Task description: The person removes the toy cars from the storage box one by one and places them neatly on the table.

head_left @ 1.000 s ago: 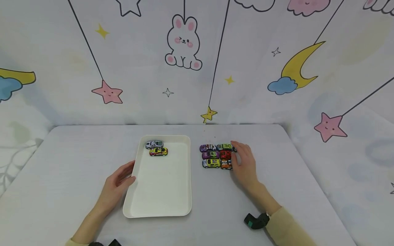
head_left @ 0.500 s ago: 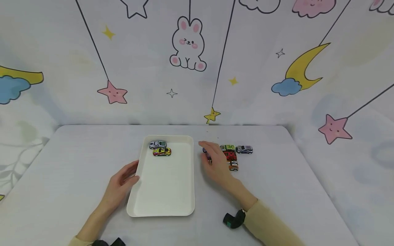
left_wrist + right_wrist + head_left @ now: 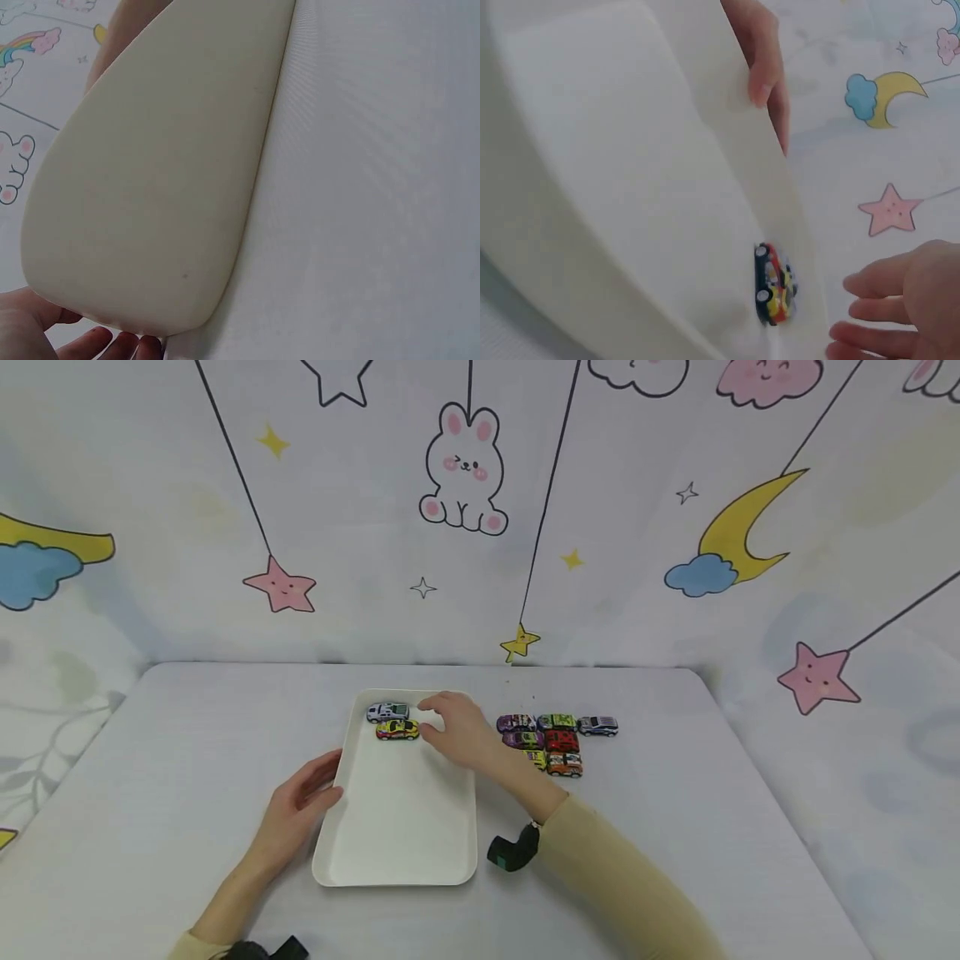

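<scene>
A shallow white tray (image 3: pixel 397 827) lies on the table, with a silver toy car (image 3: pixel 387 712) and a yellow-and-red toy car (image 3: pixel 397 730) side by side in its far left corner. My left hand (image 3: pixel 300 802) holds the tray's left side, thumb at the rim and fingers along the outside. Over the tray's far right part reaches my right hand (image 3: pixel 459 732), its fingers apart just right of those two cars. In the right wrist view nothing shows between its loosely bent fingers (image 3: pixel 881 277).
Right of the tray several toy cars stand in tight rows, among them a green one (image 3: pixel 557 722), a red one (image 3: pixel 562 741) and an orange one (image 3: pixel 565 765). A silver car (image 3: pixel 597 726) extends the far row. Behind the table hangs a cartoon-printed cloth (image 3: pixel 360 510).
My right hand has moved left from the grouped cars to over the tray. The silver car, earlier partly covered by that hand, now shows fully. The left hand stays at the tray's side.
</scene>
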Tool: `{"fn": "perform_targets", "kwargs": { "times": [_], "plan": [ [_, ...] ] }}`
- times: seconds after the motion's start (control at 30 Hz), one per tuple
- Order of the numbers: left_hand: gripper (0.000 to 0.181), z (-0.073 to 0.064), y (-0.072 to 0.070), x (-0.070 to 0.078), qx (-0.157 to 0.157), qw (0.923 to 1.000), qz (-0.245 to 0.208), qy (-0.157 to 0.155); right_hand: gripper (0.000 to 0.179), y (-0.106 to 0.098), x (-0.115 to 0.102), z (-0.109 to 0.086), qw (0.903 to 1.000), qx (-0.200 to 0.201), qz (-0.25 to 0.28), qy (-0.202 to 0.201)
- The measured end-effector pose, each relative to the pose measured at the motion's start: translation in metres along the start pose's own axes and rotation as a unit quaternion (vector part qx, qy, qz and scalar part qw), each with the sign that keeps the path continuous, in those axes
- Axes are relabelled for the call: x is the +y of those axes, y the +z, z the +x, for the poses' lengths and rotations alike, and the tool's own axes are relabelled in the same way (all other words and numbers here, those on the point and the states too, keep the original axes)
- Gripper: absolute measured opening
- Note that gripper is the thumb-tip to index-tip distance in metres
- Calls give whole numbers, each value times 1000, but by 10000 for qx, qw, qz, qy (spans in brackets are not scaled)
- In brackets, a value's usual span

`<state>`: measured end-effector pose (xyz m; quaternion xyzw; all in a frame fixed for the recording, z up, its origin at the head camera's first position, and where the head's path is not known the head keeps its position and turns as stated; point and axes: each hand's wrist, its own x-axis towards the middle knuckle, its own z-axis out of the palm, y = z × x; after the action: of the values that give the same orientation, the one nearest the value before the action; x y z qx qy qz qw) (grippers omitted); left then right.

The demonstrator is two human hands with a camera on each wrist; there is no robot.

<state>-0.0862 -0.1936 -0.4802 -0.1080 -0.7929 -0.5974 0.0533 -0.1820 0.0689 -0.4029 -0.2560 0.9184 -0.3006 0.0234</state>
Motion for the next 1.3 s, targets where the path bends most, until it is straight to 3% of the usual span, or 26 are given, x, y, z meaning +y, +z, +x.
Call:
{"fn": "perform_targets", "kwargs": {
  "times": [0.13,0.4,0.7,1.3],
  "plan": [
    [48,1,1,0,-27,10000,-19,-59,33,9,0,17,9997,-235,47,91],
    [48,3,5,-1,-85,9999,-52,-58,26,28,7,31,9974,-408,-584,133],
    [48,1,4,0,-55,10000,-52,-65,32,33,7,28,9967,-441,-601,324],
    [47,-1,1,1,20,10000,83,-51,23,26,1,13,9975,-349,-611,106]
  ]
}}
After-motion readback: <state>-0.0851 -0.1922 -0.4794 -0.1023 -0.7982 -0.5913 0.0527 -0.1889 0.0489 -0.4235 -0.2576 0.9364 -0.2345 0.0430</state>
